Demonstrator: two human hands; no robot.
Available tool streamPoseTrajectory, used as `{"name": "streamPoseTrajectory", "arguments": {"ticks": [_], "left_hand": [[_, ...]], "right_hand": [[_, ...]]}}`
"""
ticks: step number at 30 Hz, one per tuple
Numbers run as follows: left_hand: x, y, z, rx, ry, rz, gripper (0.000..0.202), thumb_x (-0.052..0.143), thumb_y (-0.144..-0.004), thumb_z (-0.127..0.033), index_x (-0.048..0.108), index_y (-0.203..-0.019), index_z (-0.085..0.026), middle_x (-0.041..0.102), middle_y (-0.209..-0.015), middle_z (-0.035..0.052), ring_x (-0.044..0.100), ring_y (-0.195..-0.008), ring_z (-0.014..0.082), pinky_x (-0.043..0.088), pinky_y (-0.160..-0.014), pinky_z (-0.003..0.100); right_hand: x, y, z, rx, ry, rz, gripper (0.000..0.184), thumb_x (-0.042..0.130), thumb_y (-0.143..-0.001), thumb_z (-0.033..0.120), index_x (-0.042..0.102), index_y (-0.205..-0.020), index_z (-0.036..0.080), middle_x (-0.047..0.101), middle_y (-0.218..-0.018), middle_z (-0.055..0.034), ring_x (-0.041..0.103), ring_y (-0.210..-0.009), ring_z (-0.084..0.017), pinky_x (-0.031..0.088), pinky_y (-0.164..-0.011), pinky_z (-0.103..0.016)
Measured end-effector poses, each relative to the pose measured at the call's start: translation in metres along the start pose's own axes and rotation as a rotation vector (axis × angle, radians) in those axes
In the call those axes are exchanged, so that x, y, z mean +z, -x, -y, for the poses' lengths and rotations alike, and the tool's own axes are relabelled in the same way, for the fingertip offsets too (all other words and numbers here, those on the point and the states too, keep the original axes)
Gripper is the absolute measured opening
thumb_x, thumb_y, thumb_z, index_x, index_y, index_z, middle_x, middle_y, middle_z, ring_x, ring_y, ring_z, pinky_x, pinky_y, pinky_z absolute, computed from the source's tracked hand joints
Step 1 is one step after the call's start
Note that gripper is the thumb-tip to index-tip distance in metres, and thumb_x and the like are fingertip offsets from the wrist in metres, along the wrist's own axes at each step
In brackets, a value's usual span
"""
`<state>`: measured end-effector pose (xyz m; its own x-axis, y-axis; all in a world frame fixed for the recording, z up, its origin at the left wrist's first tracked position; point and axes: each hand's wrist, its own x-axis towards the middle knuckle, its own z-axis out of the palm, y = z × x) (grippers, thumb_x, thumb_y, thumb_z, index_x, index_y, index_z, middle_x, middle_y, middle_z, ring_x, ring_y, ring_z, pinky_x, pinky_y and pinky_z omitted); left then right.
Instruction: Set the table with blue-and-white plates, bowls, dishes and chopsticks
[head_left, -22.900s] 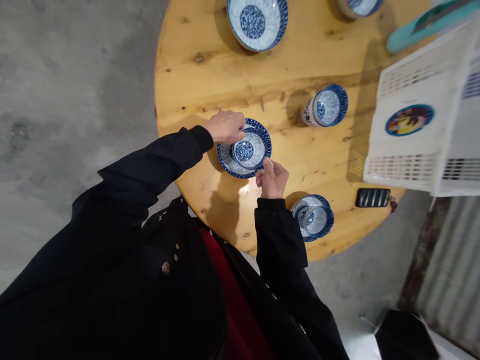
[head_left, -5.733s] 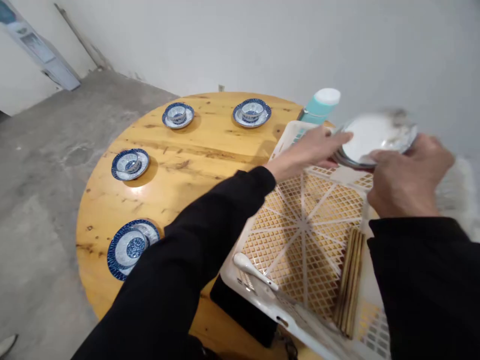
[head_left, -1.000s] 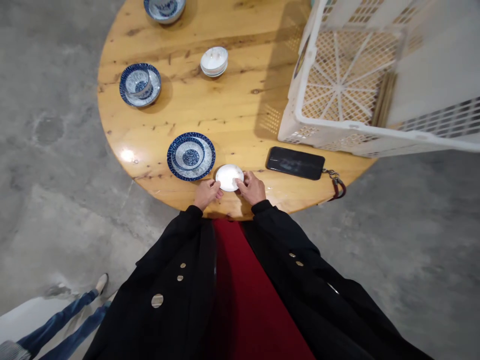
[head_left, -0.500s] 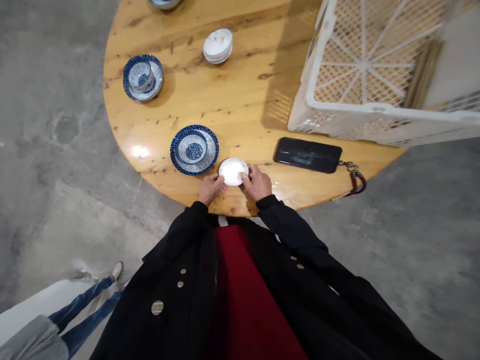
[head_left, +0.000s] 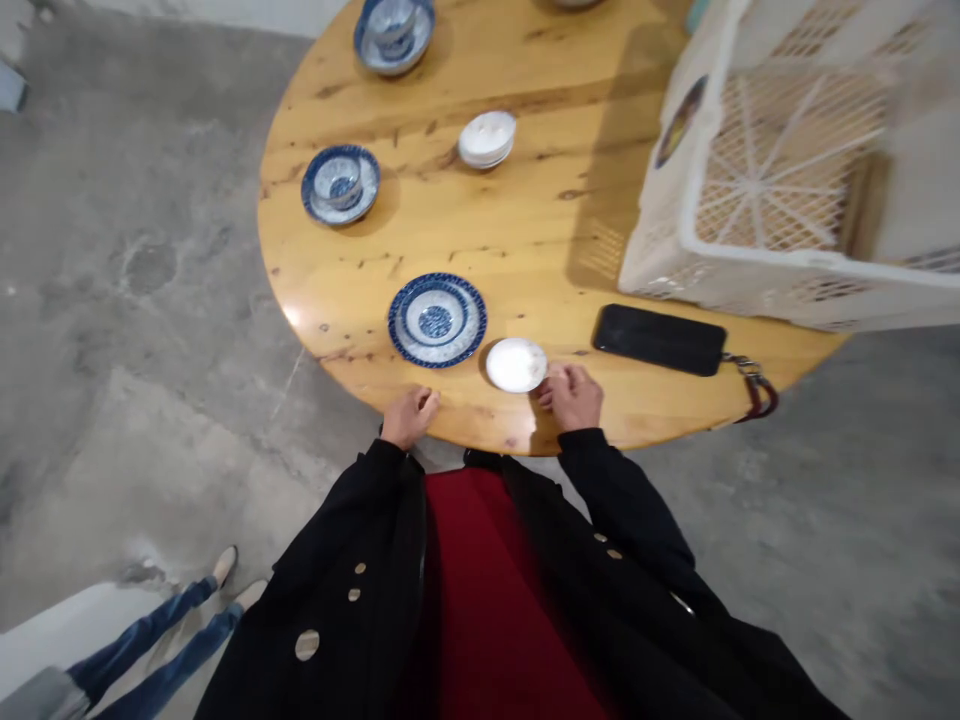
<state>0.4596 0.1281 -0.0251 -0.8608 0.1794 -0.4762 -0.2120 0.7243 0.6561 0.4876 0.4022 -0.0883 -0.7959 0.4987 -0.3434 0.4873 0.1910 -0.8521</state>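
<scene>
The table (head_left: 525, 215) is carrying the small white dish (head_left: 516, 364) near its front edge. The right hand (head_left: 574, 396) is curling loosely beside it, gripping nothing; the left hand (head_left: 408, 415) is resting open. A careless nudge could be tipping the dish off.

A small white dish (head_left: 516, 364) sits flat and upright, just right of the blue patterned plate (head_left: 437, 320)

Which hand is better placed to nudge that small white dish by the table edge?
Probably the right hand: its fingers are right beside the small white dish, perhaps touching its rim. The left hand rests at the table edge, apart from the dish, nearer the blue patterned plate.
</scene>
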Motion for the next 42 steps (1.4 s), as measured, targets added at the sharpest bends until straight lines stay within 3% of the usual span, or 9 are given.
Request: {"name": "streamPoseTrajectory", "arguments": {"ticks": [5, 9, 13, 17, 22, 26, 31, 38, 42], "left_hand": [[-0.068, 0.008, 0.034, 0.028, -0.245, -0.178, 0.029, 0.046, -0.097, -0.037, 0.061, -0.079, -0.020, 0.065, -0.074, 0.0045, 0.061, -0.072, 0.0184, 0.034, -0.067, 0.026], [-0.123, 0.012, 0.069, 0.063, -0.298, -0.237, 0.025, 0.047, -0.097, -0.037, 0.065, -0.088, -0.021, 0.065, -0.074, 0.0051, 0.064, -0.075, 0.0218, 0.032, -0.066, 0.026], [-0.161, 0.018, 0.114, 0.135, -0.228, -0.201, 0.025, 0.046, -0.096, -0.034, 0.062, -0.081, -0.022, 0.068, -0.073, 0.0040, 0.065, -0.072, 0.0200, 0.034, -0.066, 0.025], [-0.182, 0.015, 0.155, 0.100, -0.006, -0.094, 0.027, 0.046, -0.094, -0.037, 0.059, -0.075, -0.022, 0.070, -0.073, 0.0021, 0.066, -0.068, 0.0172, 0.042, -0.067, 0.024], [-0.202, 0.001, 0.185, 0.078, 0.278, -0.059, 0.027, 0.050, -0.089, -0.043, 0.062, -0.080, -0.021, 0.071, -0.072, 0.0013, 0.068, -0.063, 0.0158, 0.048, -0.066, 0.025], [-0.230, -0.028, 0.189, 0.097, 0.367, -0.069, 0.029, 0.053, -0.087, -0.045, 0.065, -0.082, -0.019, 0.072, -0.072, 0.0033, 0.067, -0.062, 0.0165, 0.051, -0.065, 0.026], [-0.266, -0.095, 0.175, 0.151, 0.332, -0.033, 0.032, 0.053, -0.085, -0.047, 0.066, -0.084, -0.018, 0.073, -0.077, 0.0053, 0.069, -0.067, 0.0185, 0.054, -0.068, 0.028], [-0.305, -0.186, 0.150, 0.166, 0.178, 0.128, 0.034, 0.051, -0.086, -0.052, 0.064, -0.086, -0.021, 0.072, -0.078, 0.0031, 0.069, -0.070, 0.0194, 0.054, -0.072, 0.030], [-0.330, -0.225, 0.139, 0.170, 0.095, 0.240, 0.032, 0.049, -0.086, -0.052, 0.063, -0.083, -0.023, 0.070, -0.077, 0.0023, 0.069, -0.069, 0.0204, 0.054, -0.072, 0.032]], "right_hand": [[0.009, 0.026, 0.003, 0.030, -0.148, -0.303, 0.034, 0.053, -0.084, 0.055, 0.059, -0.085, 0.021, 0.060, -0.059, 0.0007, 0.053, -0.041, -0.014, 0.046, -0.040, -0.027], [0.042, 0.074, 0.023, -0.007, -0.174, -0.461, 0.027, 0.055, -0.080, 0.049, 0.060, -0.081, 0.022, 0.060, -0.058, 0.0017, 0.054, -0.041, -0.014, 0.048, -0.041, -0.027], [0.109, 0.120, 0.048, -0.031, -0.245, -0.405, 0.032, 0.059, -0.076, 0.049, 0.062, -0.086, 0.019, 0.062, -0.057, 0.0024, 0.054, -0.041, -0.012, 0.047, -0.042, -0.024], [0.172, 0.140, 0.075, -0.072, -0.214, -0.253, 0.037, 0.061, -0.077, 0.052, 0.065, -0.089, 0.017, 0.063, -0.058, 0.0026, 0.056, -0.043, -0.013, 0.049, -0.045, -0.026], [0.202, 0.131, 0.119, -0.149, -0.182, -0.155, 0.036, 0.060, -0.080, 0.051, 0.067, -0.090, 0.017, 0.064, -0.060, 0.0018, 0.058, -0.046, -0.013, 0.051, -0.048, -0.026], [0.202, 0.081, 0.175, -0.224, -0.183, -0.160, 0.035, 0.059, -0.080, 0.049, 0.067, -0.088, 0.016, 0.065, -0.060, 0.0001, 0.059, -0.046, -0.013, 0.049, -0.046, -0.024], [0.198, -0.027, 0.232, -0.197, -0.122, -0.148, 0.022, 0.060, -0.081, 0.035, 0.064, -0.079, 0.014, 0.066, -0.060, -0.0024, 0.058, -0.043, -0.011, 0.045, -0.040, -0.019], [0.205, -0.199, 0.251, 0.167, -0.104, -0.334, 0.016, 0.062, -0.087, 0.026, 0.057, -0.077, 0.014, 0.062, -0.058, -0.0025, 0.057, -0.043, -0.013, 0.046, -0.040, -0.022], [0.211, -0.275, 0.244, 0.222, -0.155, -0.507, 0.021, 0.062, -0.091, 0.032, 0.058, -0.079, 0.015, 0.056, -0.051, -0.0005, 0.056, -0.044, -0.016, 0.050, -0.043, -0.030]]}}
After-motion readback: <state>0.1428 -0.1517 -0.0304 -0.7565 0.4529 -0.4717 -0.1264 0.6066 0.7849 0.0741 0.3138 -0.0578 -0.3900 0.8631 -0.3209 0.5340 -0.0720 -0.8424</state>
